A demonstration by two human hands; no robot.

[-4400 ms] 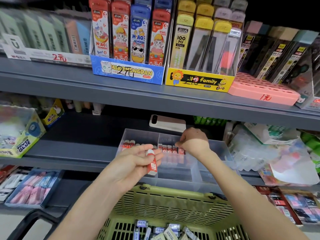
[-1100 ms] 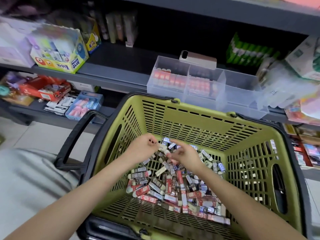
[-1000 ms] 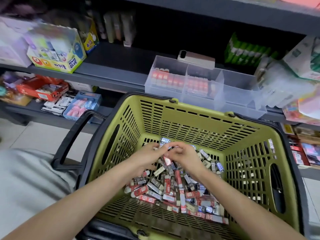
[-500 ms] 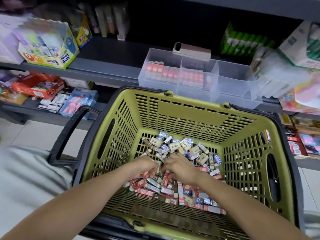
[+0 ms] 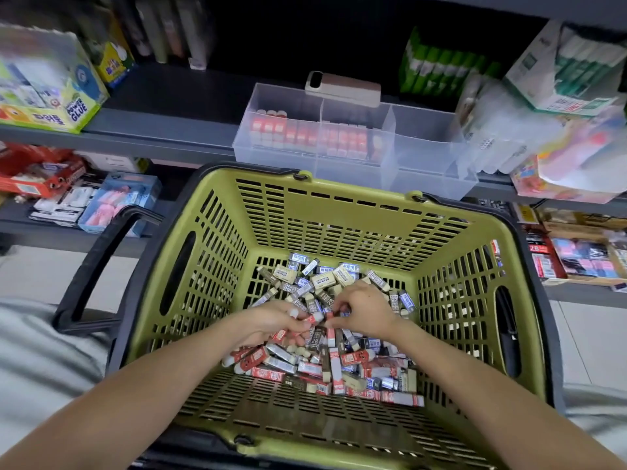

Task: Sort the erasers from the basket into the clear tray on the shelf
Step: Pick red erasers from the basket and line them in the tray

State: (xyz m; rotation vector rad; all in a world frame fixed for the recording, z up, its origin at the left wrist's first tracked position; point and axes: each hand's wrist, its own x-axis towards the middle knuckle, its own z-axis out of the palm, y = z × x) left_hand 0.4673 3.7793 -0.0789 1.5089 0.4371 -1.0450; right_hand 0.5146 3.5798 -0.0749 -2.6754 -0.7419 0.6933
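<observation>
The left hand [image 5: 271, 322] is low inside the basket [image 5: 322, 225], fingers curled, holding a red-and-white eraser [image 5: 314, 318] at its fingertips, with more red and white showing under its palm. The right hand [image 5: 364, 312] meets it near the middle of the basket; its fingers are bent too, and their tips pinch a red piece [image 5: 330, 315] right against the left hand's eraser. Whether that is the same eraser or a second one cannot be told. Both hands sit on top of the pile of erasers [image 5: 325, 364], which covers the basket floor: red-and-white ones mostly toward the near side, cream, blue and dark-sleeved ones toward the far side. The basket is olive green with slotted walls, a black rim and a black handle [image 5: 98, 262] folded down on its left side. Just beyond its far rim, the clear tray [image 5: 424, 157] stands on the grey shelf [image 5: 169, 137], with rows of red erasers [image 5: 288, 134] upright in its left and middle compartments. Behind the tray lies a pale flat device [image 5: 342, 88]. Beyond the basket's far left corner is a glue box [image 5: 51, 93], and green packs [image 5: 437, 72] stand at the back of the shelf.
</observation>
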